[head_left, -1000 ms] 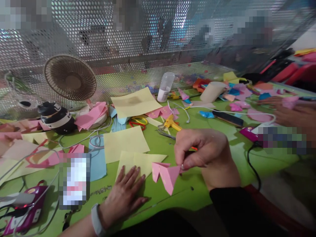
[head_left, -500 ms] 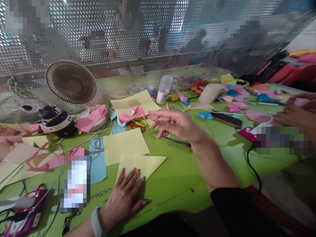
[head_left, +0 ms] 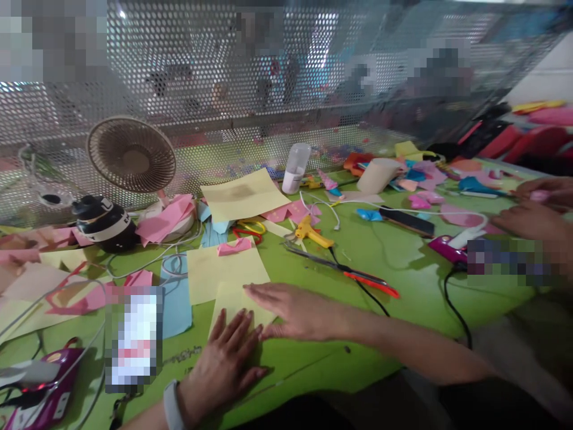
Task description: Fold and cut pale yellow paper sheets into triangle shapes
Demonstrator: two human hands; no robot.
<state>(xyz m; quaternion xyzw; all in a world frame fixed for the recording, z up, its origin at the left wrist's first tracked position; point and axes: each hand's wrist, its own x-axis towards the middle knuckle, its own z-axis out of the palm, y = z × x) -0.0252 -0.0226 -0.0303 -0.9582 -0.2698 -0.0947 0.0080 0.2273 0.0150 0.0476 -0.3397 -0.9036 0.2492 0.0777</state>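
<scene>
At the near edge, a pale wristband point(head_left: 172, 406) is worn on the left wrist, and the left hand point(head_left: 230, 355) is laid palm down on the green worktop point(head_left: 425, 292), its fingers a little spread and their tips set on a folded yellow paper point(head_left: 233, 297). By the right hand point(head_left: 299, 313) the same paper is partly covered from the other side: its fingers are stretched out close together, the thumb is held apart beside the left fingertips, and nothing is pinched. The folded paper is thus found between the two hands, partly hidden by both.

To the left, a purple device point(head_left: 54, 373) and a blurred phone point(head_left: 134, 337) are seen, with a blue paper point(head_left: 176, 310) just beyond. Behind the folded paper a flat yellow sheet point(head_left: 224, 272) is spread, with a small pink folded piece point(head_left: 234, 246) lying on its far part. Past the right forearm, a long metal tool with an orange handle point(head_left: 371, 285) is laid near a yellow glue gun point(head_left: 313, 232).

Farther off, a black bottle point(head_left: 105, 224) and a fan point(head_left: 132, 155) are placed on the left — on the right, pink material is held in a co-worker's hands point(head_left: 519, 218). The far side is closed off by a perforated screen point(head_left: 250, 89).
</scene>
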